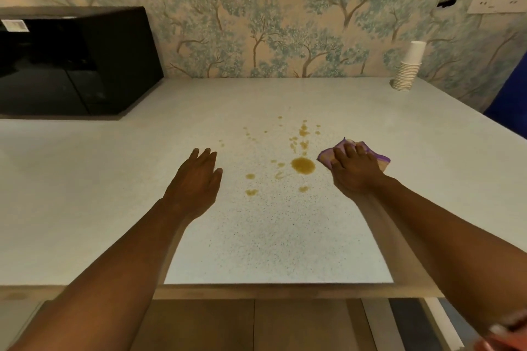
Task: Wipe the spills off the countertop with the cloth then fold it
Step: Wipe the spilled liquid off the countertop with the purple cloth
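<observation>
Yellow-brown spills [302, 165] dot the middle of the pale speckled countertop [285, 236]: one round puddle, with several small drops and streaks around and beyond it. Just right of the puddle my right hand [355, 171] presses down on a bunched purple and tan cloth [328, 155], which shows around my fingers. My left hand [196, 179] rests flat on the counter to the left of the spills, fingers slightly apart, holding nothing.
A black microwave [71, 63] stands at the back left against the tree-patterned wall. A stack of white paper cups [409, 68] stands upside down at the back right. A wall socket [499, 0] is high on the right. The counter's front edge [271, 289] runs below my forearms.
</observation>
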The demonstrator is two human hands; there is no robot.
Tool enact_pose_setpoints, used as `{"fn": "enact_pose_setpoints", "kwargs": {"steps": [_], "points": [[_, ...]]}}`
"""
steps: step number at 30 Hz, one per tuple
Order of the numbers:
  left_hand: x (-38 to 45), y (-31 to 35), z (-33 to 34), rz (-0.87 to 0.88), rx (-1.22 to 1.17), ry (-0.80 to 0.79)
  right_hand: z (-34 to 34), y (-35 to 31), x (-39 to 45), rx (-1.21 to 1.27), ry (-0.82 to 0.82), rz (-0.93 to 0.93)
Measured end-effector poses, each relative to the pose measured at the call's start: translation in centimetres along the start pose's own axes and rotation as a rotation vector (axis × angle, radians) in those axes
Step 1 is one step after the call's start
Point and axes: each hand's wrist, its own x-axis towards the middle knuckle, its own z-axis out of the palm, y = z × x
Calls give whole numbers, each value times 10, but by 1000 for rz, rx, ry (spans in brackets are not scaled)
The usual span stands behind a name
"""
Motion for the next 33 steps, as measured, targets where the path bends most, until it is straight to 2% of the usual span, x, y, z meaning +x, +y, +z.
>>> {"fn": "enact_pose_setpoints", "kwargs": {"steps": [6, 12, 16, 20, 25, 30, 33], "points": [[-8, -13, 3, -120, 25, -76, 10, -31, -17, 64, 23, -29], [-6, -15, 6, -145, 22, -104, 16, -5, -47, 94, -17, -19], [-5, -16, 8, -139, 83, -169, 5, -2, -19, 186, 7, 164], [-4, -16, 8, -140, 117, -187, -8, -23, 28, 218, -70, 190], [-4, -15, 8, -144, 118, -188, -20, -70, 51, 240, -207, 82], [-4, -13, 8, -157, 123, -186, -19, -102, 20, 224, -168, -59], [-5, -13, 8, -155, 111, -185, -9, -105, -20, 212, -84, -110]]}}
